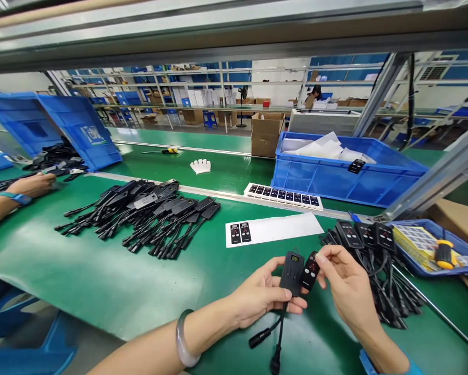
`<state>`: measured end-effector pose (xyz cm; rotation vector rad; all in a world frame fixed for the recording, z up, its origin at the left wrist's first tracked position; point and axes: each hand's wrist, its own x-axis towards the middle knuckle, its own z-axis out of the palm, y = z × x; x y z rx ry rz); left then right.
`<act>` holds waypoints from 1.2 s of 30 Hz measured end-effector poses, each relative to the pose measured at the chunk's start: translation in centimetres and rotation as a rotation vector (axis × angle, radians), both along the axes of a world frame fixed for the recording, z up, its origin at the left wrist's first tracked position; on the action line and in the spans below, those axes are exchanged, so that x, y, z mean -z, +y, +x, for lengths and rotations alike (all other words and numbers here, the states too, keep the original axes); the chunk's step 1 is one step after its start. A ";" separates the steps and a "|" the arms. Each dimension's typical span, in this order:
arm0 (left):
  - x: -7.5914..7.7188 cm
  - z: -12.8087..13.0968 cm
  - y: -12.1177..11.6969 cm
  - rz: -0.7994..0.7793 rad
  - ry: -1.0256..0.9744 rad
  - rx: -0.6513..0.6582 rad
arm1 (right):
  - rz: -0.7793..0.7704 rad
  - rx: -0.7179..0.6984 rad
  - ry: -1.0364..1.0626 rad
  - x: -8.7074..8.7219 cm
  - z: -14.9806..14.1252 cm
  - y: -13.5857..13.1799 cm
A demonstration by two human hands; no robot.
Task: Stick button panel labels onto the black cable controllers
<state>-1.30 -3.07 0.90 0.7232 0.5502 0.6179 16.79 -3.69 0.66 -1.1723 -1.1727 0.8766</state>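
Observation:
My left hand (pixel 263 291) is closed around a black controller box (pixel 292 273) with a small display window and two short cables hanging below it. Between the thumb and fingers of my right hand (pixel 345 278) is a black label (pixel 310 271) with red and white markings, tilted right beside the controller's face. A white label sheet (pixel 275 230) lies just beyond, with two black labels at its left end. To the right, a pile of controllers (pixel 369 237) with such labels on their faces lies with cables trailing toward me. Left of centre is a heap of controllers (pixel 167 208) with plain faces.
A blue bin (pixel 347 179) with white sheets stands behind a label strip (pixel 283 196). Right is a blue tray (pixel 417 271) with a yellow-black tool (pixel 444 254). Another person's hand (pixel 34 186) is at far left by blue crates (pixel 81 130). A glove (pixel 200 166) lies beyond the heap.

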 end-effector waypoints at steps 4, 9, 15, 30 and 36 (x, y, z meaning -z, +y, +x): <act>0.4 0.1 -0.2 0.030 0.007 0.028 | -0.023 0.003 -0.089 -0.5 -0.7 -0.4; 1.0 0.3 -0.4 0.041 -0.023 0.037 | -0.053 0.004 -0.154 -0.8 -1.4 -0.8; 0.8 0.4 -0.4 0.046 -0.016 0.039 | -0.068 0.004 -0.148 -0.8 -1.6 -0.9; 0.6 0.5 -0.5 0.070 0.029 0.033 | -0.083 0.004 -0.104 -0.7 -1.7 -0.9; 0.8 0.5 -0.6 0.100 0.031 0.034 | -0.094 0.023 -0.099 -0.8 -1.8 -1.0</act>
